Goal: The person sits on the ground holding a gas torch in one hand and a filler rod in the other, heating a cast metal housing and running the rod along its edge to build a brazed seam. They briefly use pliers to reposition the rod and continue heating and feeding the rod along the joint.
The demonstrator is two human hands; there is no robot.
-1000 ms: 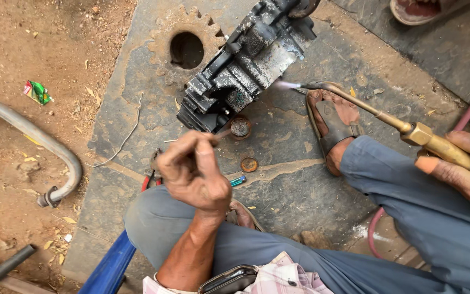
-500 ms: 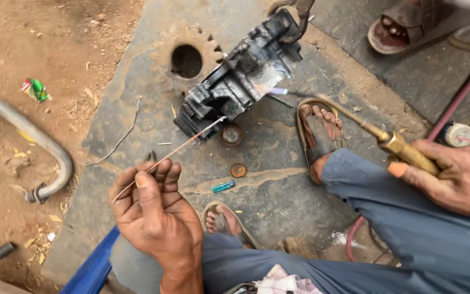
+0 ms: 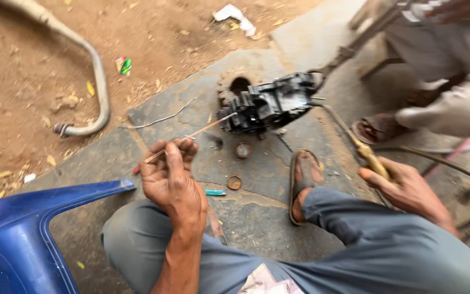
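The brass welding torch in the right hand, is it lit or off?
Cannot tell: the brass welding torch tip by the dark metal engine block is blurred; no flame shows.

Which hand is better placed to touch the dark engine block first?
Left, probably. The left hand holds a thin rod whose tip already reaches the engine block; the right hand grips the brass torch farther back.

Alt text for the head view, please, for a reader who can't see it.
Seated person's left hand holds a thin rod toward a dark engine part on a stone slab; the right hand grips a brass torch. A blue plastic chair stands at left.
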